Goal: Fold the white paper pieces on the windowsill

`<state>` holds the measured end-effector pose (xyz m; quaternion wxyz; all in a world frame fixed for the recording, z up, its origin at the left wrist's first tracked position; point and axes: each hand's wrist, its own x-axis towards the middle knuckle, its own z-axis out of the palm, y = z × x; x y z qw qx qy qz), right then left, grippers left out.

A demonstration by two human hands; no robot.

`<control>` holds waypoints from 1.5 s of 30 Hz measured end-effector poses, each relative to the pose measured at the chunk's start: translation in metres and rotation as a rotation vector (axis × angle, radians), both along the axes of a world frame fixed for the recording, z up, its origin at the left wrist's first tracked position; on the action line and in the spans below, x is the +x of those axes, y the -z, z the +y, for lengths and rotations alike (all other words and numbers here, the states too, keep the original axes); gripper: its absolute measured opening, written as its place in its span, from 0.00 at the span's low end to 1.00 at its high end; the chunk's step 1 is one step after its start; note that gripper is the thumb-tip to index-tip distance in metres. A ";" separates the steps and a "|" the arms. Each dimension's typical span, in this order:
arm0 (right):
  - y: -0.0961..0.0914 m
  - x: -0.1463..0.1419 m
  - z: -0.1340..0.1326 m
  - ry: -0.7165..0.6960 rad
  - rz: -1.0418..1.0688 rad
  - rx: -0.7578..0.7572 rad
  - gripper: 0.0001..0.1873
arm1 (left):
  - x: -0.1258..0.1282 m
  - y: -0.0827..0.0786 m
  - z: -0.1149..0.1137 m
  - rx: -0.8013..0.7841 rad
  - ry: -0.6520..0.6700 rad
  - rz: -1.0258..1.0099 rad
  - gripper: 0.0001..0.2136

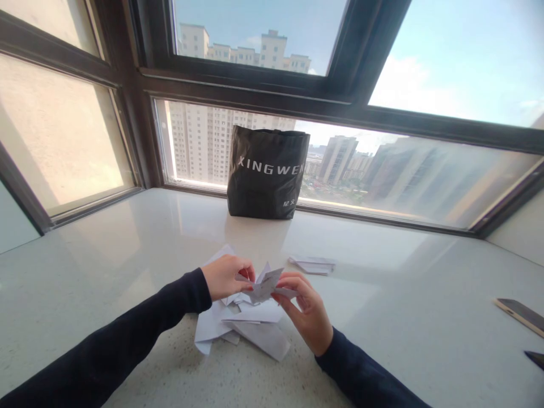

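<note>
Between my two hands I hold a piece of folded white paper (266,286) with pointed flaps standing up. My left hand (227,276) pinches its left side between thumb and fingers. On the other side, my right hand (306,309) grips the right edge, thumb below and fingers above. Beneath it lies a loose pile of white paper pieces (259,334), some folded, overlapping one another. The held paper hides part of that pile. A separate folded paper strip (313,265) rests on the counter just beyond my right hand.
A black bag (268,175) with white lettering stands upright against the window at the back of the pale speckled counter (395,317). At the right edge lies a phone (521,314), with a dark pointed object (535,358) nearer me. Dark window frames (255,90) border the counter.
</note>
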<state>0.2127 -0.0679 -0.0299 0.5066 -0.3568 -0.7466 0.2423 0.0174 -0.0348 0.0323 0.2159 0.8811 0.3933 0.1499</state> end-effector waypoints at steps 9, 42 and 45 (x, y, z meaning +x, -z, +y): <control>0.001 -0.004 0.003 -0.061 0.214 -0.224 0.04 | 0.014 0.019 -0.006 -0.109 -0.168 -0.528 0.16; -0.002 0.007 0.007 0.183 -0.260 0.208 0.19 | 0.028 0.071 -0.004 -0.850 -0.004 -0.896 0.33; 0.000 0.007 0.010 0.256 -0.184 0.142 0.31 | 0.029 0.068 -0.004 -0.810 -0.025 -0.898 0.36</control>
